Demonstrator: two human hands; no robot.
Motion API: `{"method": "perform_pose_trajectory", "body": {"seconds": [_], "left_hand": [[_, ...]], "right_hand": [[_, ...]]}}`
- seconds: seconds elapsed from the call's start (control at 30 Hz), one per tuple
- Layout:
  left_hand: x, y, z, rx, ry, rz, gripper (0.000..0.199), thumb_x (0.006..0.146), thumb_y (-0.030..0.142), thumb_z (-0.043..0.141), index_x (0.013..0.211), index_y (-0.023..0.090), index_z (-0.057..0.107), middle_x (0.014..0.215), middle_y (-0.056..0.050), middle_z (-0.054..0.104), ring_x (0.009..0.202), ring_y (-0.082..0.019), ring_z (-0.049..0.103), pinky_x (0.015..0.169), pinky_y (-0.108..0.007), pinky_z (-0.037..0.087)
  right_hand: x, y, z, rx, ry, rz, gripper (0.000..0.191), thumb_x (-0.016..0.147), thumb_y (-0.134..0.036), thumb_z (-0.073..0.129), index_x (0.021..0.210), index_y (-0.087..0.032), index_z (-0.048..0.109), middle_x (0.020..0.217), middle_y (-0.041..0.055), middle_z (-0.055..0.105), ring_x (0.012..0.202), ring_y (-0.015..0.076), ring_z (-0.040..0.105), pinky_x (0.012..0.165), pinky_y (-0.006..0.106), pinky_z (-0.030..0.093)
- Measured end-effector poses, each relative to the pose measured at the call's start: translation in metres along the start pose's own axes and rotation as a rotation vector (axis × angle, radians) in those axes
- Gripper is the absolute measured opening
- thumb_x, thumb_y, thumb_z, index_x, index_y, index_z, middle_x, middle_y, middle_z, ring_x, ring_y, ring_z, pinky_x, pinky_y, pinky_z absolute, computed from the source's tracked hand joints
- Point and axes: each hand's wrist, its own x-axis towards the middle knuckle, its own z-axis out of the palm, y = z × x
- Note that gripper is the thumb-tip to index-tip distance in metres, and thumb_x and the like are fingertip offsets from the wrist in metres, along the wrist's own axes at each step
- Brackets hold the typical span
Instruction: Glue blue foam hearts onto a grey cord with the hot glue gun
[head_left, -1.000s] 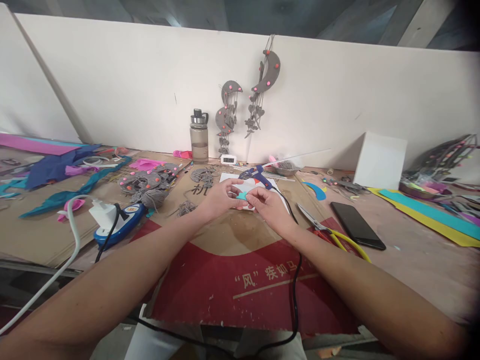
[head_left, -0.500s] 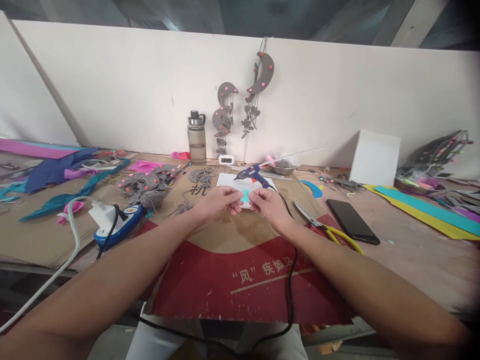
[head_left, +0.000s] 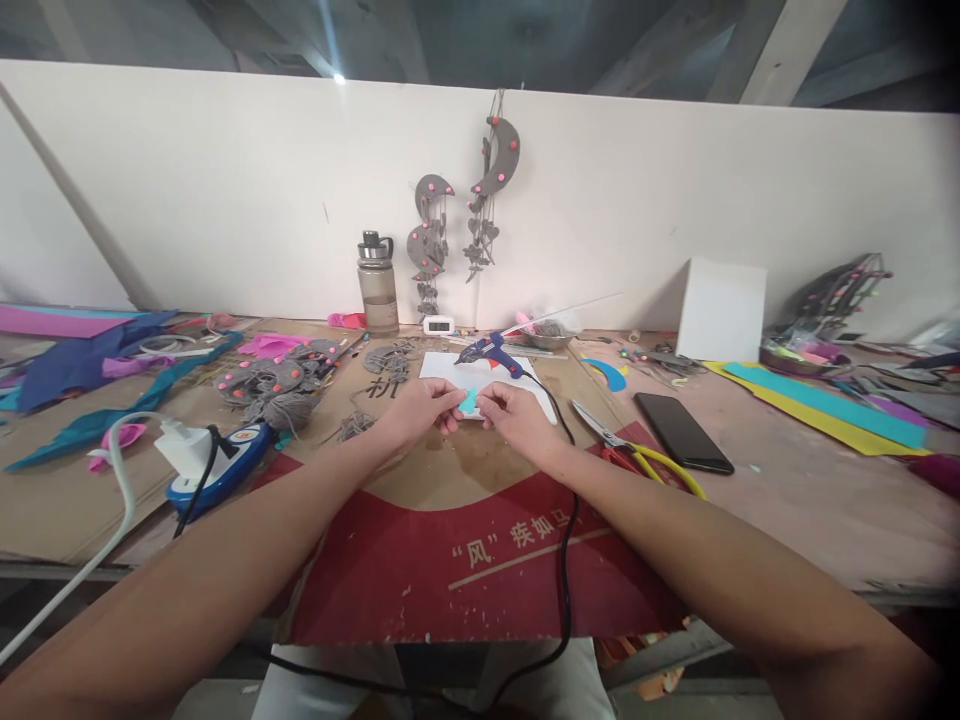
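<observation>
Between my fingertips is a small turquoise piece [head_left: 469,402], perhaps felt or paper; its exact shape is partly covered. My left hand [head_left: 426,408] pinches its left side. My right hand [head_left: 514,413] has its fingers closed at the right side of the same piece. Just beyond my hands a blue glue gun [head_left: 491,350] rests on a white sheet [head_left: 439,366], a long clear stick rising from its back. Its black cord [head_left: 566,560] runs down past my right wrist. Scissors with red and yellow handles [head_left: 637,452] lie right of my right forearm.
A black phone [head_left: 682,432] lies on the right. On the left are a blue power strip [head_left: 251,445], grey yarn [head_left: 281,408] and felt strips. A water bottle [head_left: 377,290] and small clock [head_left: 438,326] stand at the back, near hanging moon ornaments [head_left: 501,155].
The whole view has shifted slightly, so the table things appear further left. Both hands keep their pinch on the turquoise piece, with small finger movements.
</observation>
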Motion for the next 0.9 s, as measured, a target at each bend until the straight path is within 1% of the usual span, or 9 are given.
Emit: {"method": "perform_pose_trajectory", "body": {"seconds": [0.17,0.3,0.4,0.47,0.57,0.67,0.73,0.83,0.9], "left_hand": [[0.001,-0.001,0.0,-0.008,-0.006,0.032,0.023,0.078,0.035,0.066,0.081,0.013,0.06,0.066,-0.002,0.064,0.051,-0.009,0.056,0.054,-0.023,0.046],[-0.003,0.004,0.002,-0.014,-0.004,0.043,0.028,0.075,0.036,0.069,0.086,0.012,0.06,0.067,-0.001,0.064,0.054,-0.01,0.058,0.056,-0.024,0.047],[-0.003,0.004,0.002,-0.038,-0.021,0.074,0.034,0.077,0.043,0.066,0.089,0.013,0.059,0.07,-0.001,0.063,0.055,-0.01,0.059,0.056,-0.025,0.047],[-0.001,0.001,0.0,-0.051,0.0,0.091,0.037,0.081,0.048,0.061,0.093,0.013,0.059,0.072,-0.001,0.063,0.053,-0.01,0.058,0.053,-0.024,0.046],[0.001,-0.004,-0.003,-0.054,0.065,0.099,0.039,0.084,0.05,0.057,0.097,0.013,0.059,0.072,0.0,0.062,0.051,-0.009,0.056,0.05,-0.023,0.043],[0.001,-0.003,-0.003,-0.035,0.109,0.075,0.035,0.082,0.047,0.059,0.093,0.014,0.06,0.071,0.0,0.061,0.05,-0.009,0.055,0.049,-0.022,0.042],[0.0,-0.001,-0.002,-0.017,0.117,0.059,0.033,0.08,0.046,0.061,0.089,0.014,0.061,0.07,0.0,0.061,0.05,-0.009,0.054,0.049,-0.023,0.042],[-0.002,0.002,0.0,0.015,0.111,0.067,0.031,0.079,0.045,0.062,0.084,0.015,0.061,0.069,0.0,0.062,0.05,-0.009,0.054,0.05,-0.023,0.042],[-0.003,0.003,0.001,0.054,0.107,0.073,0.03,0.079,0.045,0.061,0.081,0.015,0.062,0.067,0.0,0.062,0.05,-0.009,0.054,0.05,-0.023,0.042]], "right_hand": [[0.001,0.002,-0.001,0.004,0.021,0.008,0.019,0.086,-0.035,0.05,0.074,-0.02,0.054,0.063,-0.0041,0.055,0.056,0.0105,0.052,0.057,0.024,0.038],[0.003,0.005,0.002,0.074,0.007,0.006,0.019,0.085,-0.039,0.053,0.081,-0.02,0.055,0.071,-0.0035,0.058,0.057,0.01,0.055,0.056,0.023,0.04],[0.006,0.005,0.0,0.084,-0.018,0.015,0.02,0.084,-0.038,0.053,0.078,-0.02,0.053,0.066,-0.0042,0.057,0.056,0.0098,0.055,0.054,0.022,0.039],[0.01,0.004,-0.008,0.071,0.02,0.014,0.019,0.084,-0.036,0.052,0.074,-0.02,0.051,0.063,-0.0043,0.056,0.056,0.0096,0.054,0.054,0.022,0.039],[0.021,0.003,-0.033,-0.008,0.093,0.088,0.018,0.085,-0.031,0.051,0.07,-0.02,0.051,0.06,-0.0032,0.058,0.053,0.0096,0.053,0.053,0.022,0.039],[0.034,0.012,-0.068,-0.28,0.092,0.219,0.022,0.084,-0.029,0.05,0.065,-0.02,0.054,0.058,-0.001,0.061,0.051,0.0103,0.053,0.052,0.023,0.037],[0.042,0.025,-0.092,-0.405,0.138,0.304,0.022,0.083,-0.026,0.051,0.063,-0.018,0.057,0.059,0.0008,0.063,0.053,0.0107,0.054,0.053,0.023,0.038],[0.048,0.052,-0.121,-0.447,0.201,0.395,0.02,0.082,-0.018,0.049,0.064,-0.016,0.057,0.06,0.0037,0.063,0.055,0.0109,0.056,0.055,0.022,0.04],[0.047,0.07,-0.134,-0.469,0.217,0.466,0.02,0.081,-0.014,0.051,0.061,-0.014,0.057,0.056,0.0051,0.062,0.052,0.0115,0.056,0.054,0.022,0.04]]}}
